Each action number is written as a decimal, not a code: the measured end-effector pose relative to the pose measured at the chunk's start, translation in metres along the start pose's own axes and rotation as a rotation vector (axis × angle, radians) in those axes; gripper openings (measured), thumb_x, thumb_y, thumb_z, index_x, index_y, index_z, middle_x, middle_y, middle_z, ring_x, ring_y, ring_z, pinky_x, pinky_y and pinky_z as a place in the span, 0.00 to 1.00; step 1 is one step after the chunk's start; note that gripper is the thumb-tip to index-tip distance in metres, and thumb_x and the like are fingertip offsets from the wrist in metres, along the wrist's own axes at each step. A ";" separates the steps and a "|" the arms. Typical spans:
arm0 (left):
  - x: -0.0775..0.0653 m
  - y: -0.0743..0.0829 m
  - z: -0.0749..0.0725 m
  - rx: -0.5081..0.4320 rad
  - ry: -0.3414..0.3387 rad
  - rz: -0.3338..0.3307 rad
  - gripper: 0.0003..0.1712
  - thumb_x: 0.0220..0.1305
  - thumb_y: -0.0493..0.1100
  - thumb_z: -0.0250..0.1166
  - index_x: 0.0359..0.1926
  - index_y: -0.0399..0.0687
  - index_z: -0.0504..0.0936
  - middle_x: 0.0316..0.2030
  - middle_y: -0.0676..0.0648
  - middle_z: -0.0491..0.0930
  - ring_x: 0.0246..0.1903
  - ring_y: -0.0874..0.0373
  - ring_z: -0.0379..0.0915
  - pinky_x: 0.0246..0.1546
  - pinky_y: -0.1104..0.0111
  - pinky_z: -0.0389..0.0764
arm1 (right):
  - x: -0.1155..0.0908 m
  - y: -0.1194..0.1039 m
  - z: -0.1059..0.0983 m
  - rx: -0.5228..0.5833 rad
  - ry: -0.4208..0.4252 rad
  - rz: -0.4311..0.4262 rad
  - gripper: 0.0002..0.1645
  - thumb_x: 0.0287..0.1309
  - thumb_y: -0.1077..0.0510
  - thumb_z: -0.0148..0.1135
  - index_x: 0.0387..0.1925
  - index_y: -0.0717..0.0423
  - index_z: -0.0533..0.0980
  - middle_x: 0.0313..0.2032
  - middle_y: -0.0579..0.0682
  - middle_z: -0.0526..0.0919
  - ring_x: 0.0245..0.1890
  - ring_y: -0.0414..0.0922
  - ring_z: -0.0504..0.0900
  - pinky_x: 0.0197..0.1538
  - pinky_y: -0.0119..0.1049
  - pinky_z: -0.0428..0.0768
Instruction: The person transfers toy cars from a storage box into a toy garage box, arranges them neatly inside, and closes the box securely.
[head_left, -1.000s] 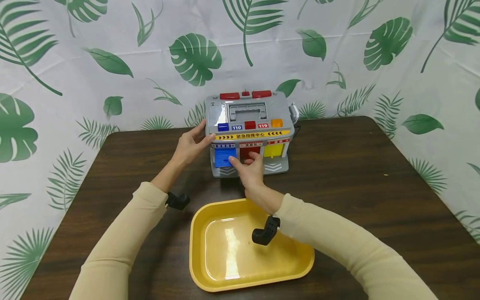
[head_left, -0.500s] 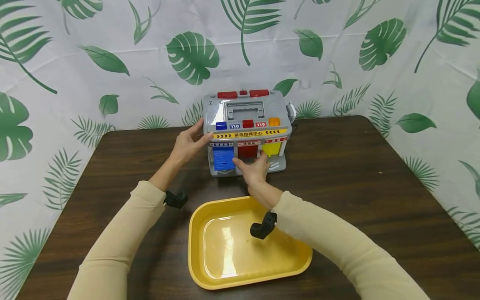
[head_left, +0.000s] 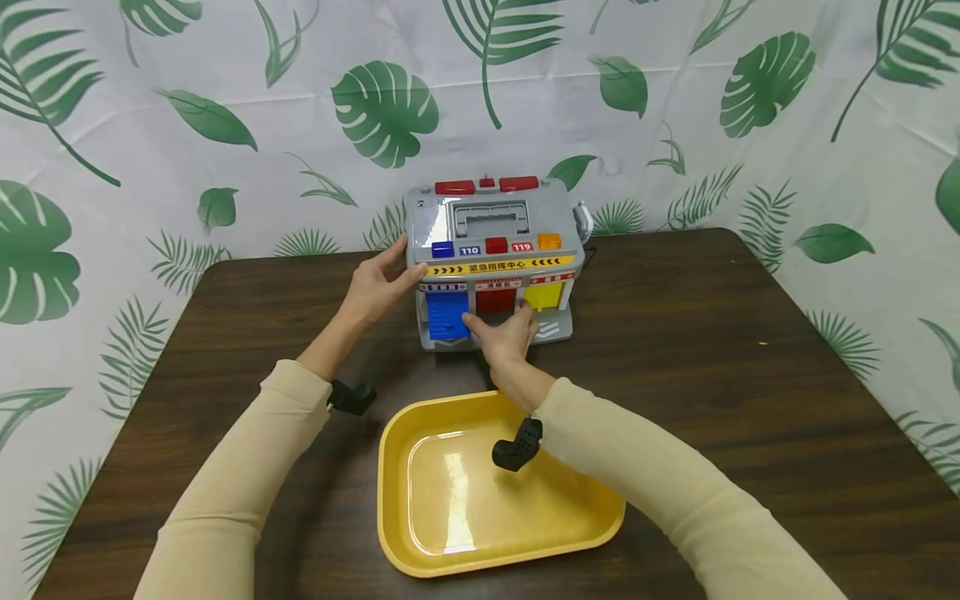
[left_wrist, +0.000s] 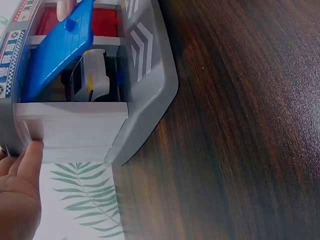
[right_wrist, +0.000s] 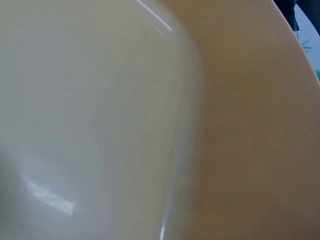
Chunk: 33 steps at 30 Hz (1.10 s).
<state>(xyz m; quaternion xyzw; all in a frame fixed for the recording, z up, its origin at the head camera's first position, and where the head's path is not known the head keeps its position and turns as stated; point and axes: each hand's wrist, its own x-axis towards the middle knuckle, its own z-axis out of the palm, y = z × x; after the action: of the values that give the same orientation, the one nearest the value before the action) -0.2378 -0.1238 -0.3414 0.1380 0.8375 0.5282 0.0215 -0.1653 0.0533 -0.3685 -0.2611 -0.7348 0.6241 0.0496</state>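
A grey toy rescue station [head_left: 442, 212] with a blue door [head_left: 447, 317], a red door [head_left: 495, 301] and a yellow door [head_left: 543, 295] stands at the back of the table. My left hand [head_left: 371, 287] grips its left end, thumb at the front corner of the roof. My right hand [head_left: 508, 337] is at the front, its thumb touching the right edge of the blue door and its other fingers reaching toward the yellow door. In the left wrist view the blue door [left_wrist: 60, 50] is swung outward, with a white toy car [left_wrist: 94, 75] in the bay behind it.
A yellow tray [head_left: 390, 500] lies in front of the station, under my right wrist; its inside fills the right wrist view. A leaf-patterned cloth [head_left: 300, 192] hangs behind the dark wooden table [head_left: 675, 333]. A grey-white part [head_left: 583, 222] sticks out at the station's right side.
The blue door has swung farther out. My right hand's thumb shifted from the door's face to its right edge, and its fingers moved right toward the yellow door. My left hand stayed in place.
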 end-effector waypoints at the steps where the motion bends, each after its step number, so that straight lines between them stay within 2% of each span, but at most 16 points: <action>1: 0.000 0.000 0.000 -0.002 -0.001 -0.001 0.45 0.62 0.58 0.61 0.73 0.51 0.51 0.69 0.45 0.60 0.62 0.46 0.66 0.59 0.53 0.71 | 0.000 0.000 0.000 -0.001 0.002 0.002 0.53 0.52 0.52 0.70 0.71 0.52 0.48 0.68 0.58 0.50 0.67 0.54 0.56 0.70 0.47 0.58; 7: -0.001 0.001 0.000 -0.017 -0.004 -0.006 0.45 0.61 0.58 0.62 0.73 0.53 0.51 0.69 0.46 0.58 0.63 0.48 0.65 0.59 0.55 0.71 | 0.002 0.001 0.003 -0.010 0.024 0.005 0.54 0.51 0.52 0.70 0.70 0.52 0.48 0.67 0.59 0.52 0.66 0.54 0.57 0.70 0.47 0.59; 14: -0.001 0.003 -0.003 -0.041 -0.014 -0.001 0.44 0.63 0.54 0.62 0.73 0.53 0.51 0.70 0.46 0.57 0.64 0.47 0.63 0.61 0.55 0.69 | 0.005 -0.001 0.009 -0.018 0.068 0.004 0.53 0.49 0.51 0.72 0.69 0.54 0.50 0.66 0.59 0.53 0.65 0.54 0.59 0.70 0.47 0.59; 21: 0.000 0.005 -0.003 -0.025 -0.020 0.002 0.45 0.62 0.54 0.62 0.73 0.50 0.50 0.71 0.46 0.54 0.65 0.46 0.62 0.61 0.55 0.69 | 0.008 -0.003 0.011 0.005 0.099 0.030 0.53 0.47 0.51 0.73 0.67 0.54 0.51 0.64 0.60 0.54 0.63 0.53 0.60 0.70 0.45 0.59; 27: 0.001 0.004 -0.002 -0.023 -0.020 0.023 0.45 0.63 0.53 0.62 0.73 0.46 0.50 0.71 0.44 0.54 0.64 0.46 0.63 0.60 0.56 0.69 | 0.013 -0.002 0.011 -0.022 0.126 0.035 0.53 0.44 0.49 0.75 0.65 0.55 0.52 0.63 0.60 0.56 0.62 0.53 0.61 0.70 0.45 0.59; 33: 0.002 0.003 -0.002 -0.007 -0.015 0.010 0.44 0.63 0.53 0.62 0.73 0.48 0.51 0.70 0.44 0.56 0.63 0.46 0.64 0.60 0.56 0.70 | 0.015 -0.002 0.012 -0.046 0.152 0.046 0.53 0.43 0.48 0.75 0.64 0.55 0.53 0.61 0.60 0.57 0.61 0.53 0.62 0.69 0.45 0.60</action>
<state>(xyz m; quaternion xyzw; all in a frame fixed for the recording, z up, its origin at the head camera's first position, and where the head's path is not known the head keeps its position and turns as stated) -0.2390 -0.1240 -0.3375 0.1461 0.8347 0.5304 0.0257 -0.1840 0.0488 -0.3728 -0.3256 -0.7367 0.5866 0.0847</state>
